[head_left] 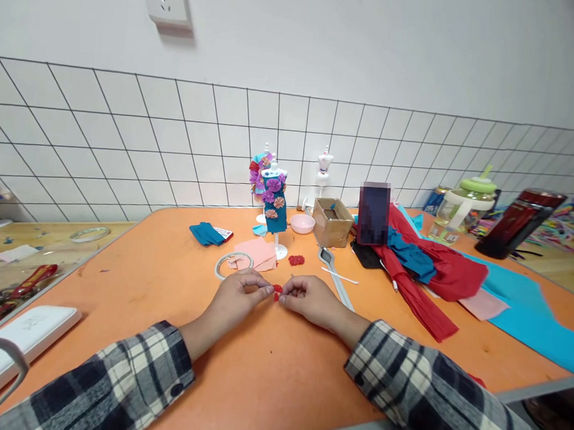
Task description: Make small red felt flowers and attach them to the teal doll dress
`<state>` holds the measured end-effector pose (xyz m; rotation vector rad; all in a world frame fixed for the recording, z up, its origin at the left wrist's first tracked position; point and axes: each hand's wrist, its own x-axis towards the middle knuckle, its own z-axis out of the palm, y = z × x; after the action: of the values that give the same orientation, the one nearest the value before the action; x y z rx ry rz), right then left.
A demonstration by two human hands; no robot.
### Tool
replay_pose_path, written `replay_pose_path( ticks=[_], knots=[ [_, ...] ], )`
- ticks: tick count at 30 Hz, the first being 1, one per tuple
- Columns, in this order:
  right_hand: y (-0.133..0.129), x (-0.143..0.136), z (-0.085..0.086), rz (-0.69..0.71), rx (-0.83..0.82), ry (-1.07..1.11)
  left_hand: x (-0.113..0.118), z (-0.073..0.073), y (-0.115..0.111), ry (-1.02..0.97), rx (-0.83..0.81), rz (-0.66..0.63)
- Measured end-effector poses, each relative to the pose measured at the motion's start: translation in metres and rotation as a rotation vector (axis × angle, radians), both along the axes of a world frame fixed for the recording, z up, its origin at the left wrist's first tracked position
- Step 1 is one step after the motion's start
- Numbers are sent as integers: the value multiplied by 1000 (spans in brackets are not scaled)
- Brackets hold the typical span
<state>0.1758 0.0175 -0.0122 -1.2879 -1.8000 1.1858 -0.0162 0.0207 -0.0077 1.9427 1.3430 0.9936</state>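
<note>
Between my two hands is a small piece of red crepe paper (277, 291), pinched from both sides. My left hand (243, 295) grips its left edge between thumb and forefinger. On the other side, my right hand (311, 299) pinches the right edge. Just beyond lies a small crinkled red piece (296, 260) on the table. Behind it stands a miniature dress form (274, 201) in a teal dress with purple and peach paper flowers. Pink paper sheets (256, 254) and a roll of tape (234, 265) lie near my left hand. Silver scissors or tongs, partly hidden, lie past my right hand.
An orange table (132, 277) spans the view. At the back are a pink bowl (302, 224), a cardboard box (332, 223) and a blurred-out dark screen (373, 214). Red crepe paper (459, 268), a green-lidded bottle (467, 210) and a dark red thermos (520, 223) stand right; a white device (26, 348) lies left.
</note>
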Motion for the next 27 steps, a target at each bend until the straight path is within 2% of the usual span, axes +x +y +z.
replay_pose_path(
  ticks=[4, 6, 9, 14, 20, 24, 27],
  knots=[
    [2, 1, -2, -23, 34, -29, 3, 5, -4, 5, -48, -47],
    [3, 1, -1, -27, 45, -32, 5, 6, -6, 20, -100, -23],
    [3, 2, -1, -5, 76, -43, 5, 3, -5, 43, -129, 5],
    [4, 5, -2, 33, 139, -129, 1, -4, -1, 67, -128, -85],
    [5, 13, 0, 18, 299, -345, -1, -5, -2, 254, -5, -142],
    [1, 11, 4, -19, 410, -325, -1, -7, -4, 327, 39, -138],
    [-4, 10, 5, 30, 502, -361, 0, -10, -3, 357, 33, -157]
  ],
)
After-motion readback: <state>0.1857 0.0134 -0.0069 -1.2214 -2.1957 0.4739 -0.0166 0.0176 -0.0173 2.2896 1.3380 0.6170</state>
